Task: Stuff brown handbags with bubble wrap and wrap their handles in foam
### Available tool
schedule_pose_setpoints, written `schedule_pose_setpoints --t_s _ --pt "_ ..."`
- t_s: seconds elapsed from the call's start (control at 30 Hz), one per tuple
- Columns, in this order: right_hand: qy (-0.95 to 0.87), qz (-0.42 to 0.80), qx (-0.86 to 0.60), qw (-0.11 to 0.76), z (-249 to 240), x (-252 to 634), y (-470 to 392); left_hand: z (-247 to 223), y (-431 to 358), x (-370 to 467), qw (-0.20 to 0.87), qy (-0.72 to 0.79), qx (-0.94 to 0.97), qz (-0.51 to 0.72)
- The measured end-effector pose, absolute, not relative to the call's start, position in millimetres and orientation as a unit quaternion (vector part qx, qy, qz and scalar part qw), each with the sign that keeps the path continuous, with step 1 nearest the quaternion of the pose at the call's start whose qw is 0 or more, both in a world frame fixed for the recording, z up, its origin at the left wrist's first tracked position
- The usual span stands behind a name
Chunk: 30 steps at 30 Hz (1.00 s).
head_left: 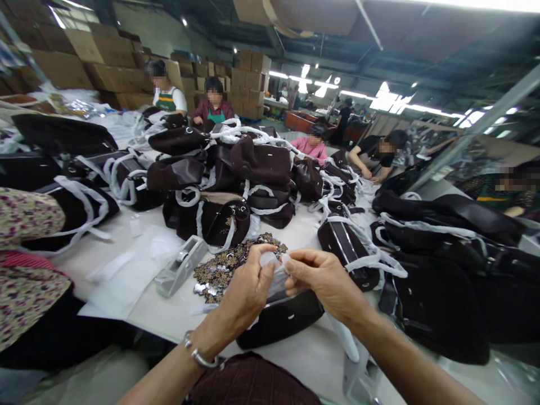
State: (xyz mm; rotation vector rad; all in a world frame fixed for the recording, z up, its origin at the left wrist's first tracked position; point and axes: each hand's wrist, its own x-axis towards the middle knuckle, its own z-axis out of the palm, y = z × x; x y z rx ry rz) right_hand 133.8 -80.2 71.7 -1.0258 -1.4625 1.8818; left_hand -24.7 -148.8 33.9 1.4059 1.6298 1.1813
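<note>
Tear risk at pinch
Left hand (255,275), right hand (314,274) pinch white wrap (268,259) (looks flimsy) above dark bag (280,323); uneven pull could rip it.

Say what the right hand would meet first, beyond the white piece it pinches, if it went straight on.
Past the white piece, probably the left hand, since the right hand points toward it; the depth between them is unclear from this one view.

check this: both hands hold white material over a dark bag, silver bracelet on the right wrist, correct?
Wrong wrist: the head view shows the silver bracelet on the left wrist. The left hand and right hand hold white material over a dark bag.
</note>
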Motion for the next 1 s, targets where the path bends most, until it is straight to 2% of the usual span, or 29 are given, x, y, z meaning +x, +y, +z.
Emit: schedule_pose_setpoints --t_s 0.43,0.6,1.0 --pt "-0.567 0.716 -0.370 0.169 79.6 113.6 -55.4 34.4 -138.4 -32.8 0.289 0.660 0.543 0.431" --pt "-0.577 0.715 -0.356 0.169 77.7 111.3 -52.4 36.4 -135.0 -36.1 0.282 0.660 0.555 0.420" --pt "-0.568 0.709 -0.380 0.175 70.7 100.5 -43.6 26.7 -128.1 -40.7 0.171 0.672 0.626 0.357"
